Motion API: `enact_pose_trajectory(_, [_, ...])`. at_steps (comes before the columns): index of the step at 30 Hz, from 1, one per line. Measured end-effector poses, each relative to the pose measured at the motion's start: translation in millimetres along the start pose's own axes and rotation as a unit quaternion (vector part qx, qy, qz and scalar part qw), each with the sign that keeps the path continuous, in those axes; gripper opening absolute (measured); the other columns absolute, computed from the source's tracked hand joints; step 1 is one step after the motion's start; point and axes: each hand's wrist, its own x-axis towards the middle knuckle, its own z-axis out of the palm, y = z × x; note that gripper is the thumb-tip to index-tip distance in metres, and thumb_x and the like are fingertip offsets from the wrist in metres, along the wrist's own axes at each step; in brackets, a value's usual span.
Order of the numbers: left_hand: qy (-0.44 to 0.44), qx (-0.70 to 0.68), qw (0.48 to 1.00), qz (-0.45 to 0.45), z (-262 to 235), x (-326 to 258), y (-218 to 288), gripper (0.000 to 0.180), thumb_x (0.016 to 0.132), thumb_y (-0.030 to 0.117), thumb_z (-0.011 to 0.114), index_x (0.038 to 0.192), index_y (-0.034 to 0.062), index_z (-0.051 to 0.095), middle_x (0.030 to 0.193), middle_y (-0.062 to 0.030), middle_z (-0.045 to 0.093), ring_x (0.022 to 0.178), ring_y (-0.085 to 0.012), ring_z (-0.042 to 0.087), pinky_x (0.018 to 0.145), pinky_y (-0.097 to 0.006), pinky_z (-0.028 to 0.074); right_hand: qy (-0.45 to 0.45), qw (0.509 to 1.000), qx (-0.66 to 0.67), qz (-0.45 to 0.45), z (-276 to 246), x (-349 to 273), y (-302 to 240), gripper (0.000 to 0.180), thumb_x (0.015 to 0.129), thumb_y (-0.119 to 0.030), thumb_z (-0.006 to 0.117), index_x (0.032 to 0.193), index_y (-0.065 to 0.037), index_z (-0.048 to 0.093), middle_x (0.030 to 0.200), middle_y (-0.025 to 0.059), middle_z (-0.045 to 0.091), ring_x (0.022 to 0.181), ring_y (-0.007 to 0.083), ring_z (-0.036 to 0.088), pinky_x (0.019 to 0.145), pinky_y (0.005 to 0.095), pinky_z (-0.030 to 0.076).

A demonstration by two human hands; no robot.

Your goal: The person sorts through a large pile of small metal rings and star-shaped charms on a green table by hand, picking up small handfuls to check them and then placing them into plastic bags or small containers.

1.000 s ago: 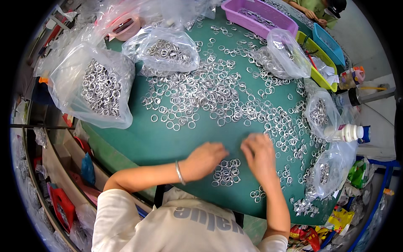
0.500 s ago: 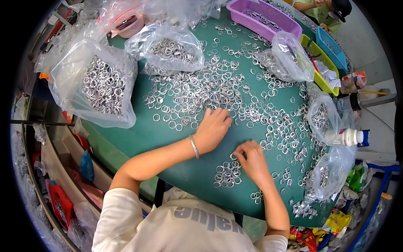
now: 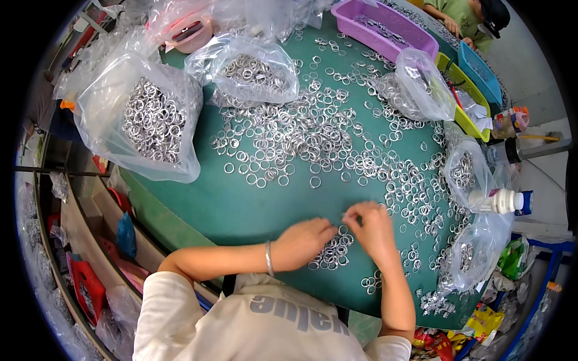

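Silver metal rings (image 3: 295, 135) lie in a wide heap across the green table. My left hand (image 3: 303, 242), with a silver bracelet at its wrist, is over the near small pile of rings (image 3: 337, 249). Its fingers are curled together and slightly blurred; whatever they hold is hidden. Just right of that pile, my right hand (image 3: 372, 227) pinches thumb and forefinger together on what looks like a ring (image 3: 344, 215), seen nearly edge-on. The two hands' fingertips are close but apart.
Clear plastic bags full of rings (image 3: 153, 123) stand at the far left, and more bags line the right edge. Purple (image 3: 385, 30), lime-green (image 3: 463, 90) and blue baskets (image 3: 480, 69) sit at the far right. A white bottle (image 3: 503, 201) is by the right edge. Another person (image 3: 460, 21) works beyond.
My left hand has come back from the edge of the big heap to the small near pile. My right hand has shifted slightly right and stays pinched. The whole view has shifted slightly.
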Motion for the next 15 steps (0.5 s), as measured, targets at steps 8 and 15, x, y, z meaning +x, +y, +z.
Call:
enact_pose_trajectory(8, [0.113, 0.125, 0.981, -0.095, -24.0, 39.3, -47.6, 0.026, 0.079, 0.002, 0.064, 0.105, 0.0060, 0.060, 0.099, -0.0087, 0.052, 0.091, -0.0274, 0.050, 0.075, -0.037, 0.038, 0.284, 0.949, -0.125, -0.063, 8.4, 80.0, 13.3, 0.010, 0.078, -0.007, 0.071, 0.087, -0.004, 0.067, 0.081, 0.0088, 0.060, 0.081, 0.0279, 0.055, 0.077, 0.0399, 0.041])
enact_pose_trajectory(15, [0.127, 0.148, 0.975, -0.108, -41.9, 28.7, -56.5, 0.029, 0.080, 0.002, 0.065, 0.108, 0.0054, 0.060, 0.103, -0.0085, 0.053, 0.094, -0.0269, 0.050, 0.078, -0.038, 0.037, 0.128, 0.990, 0.055, -0.026, -1.5, 22.4, -1.3, 0.007, 0.075, -0.010, 0.073, 0.079, -0.005, 0.069, 0.077, 0.0080, 0.065, 0.080, 0.0276, 0.059, 0.076, 0.0387, 0.044])
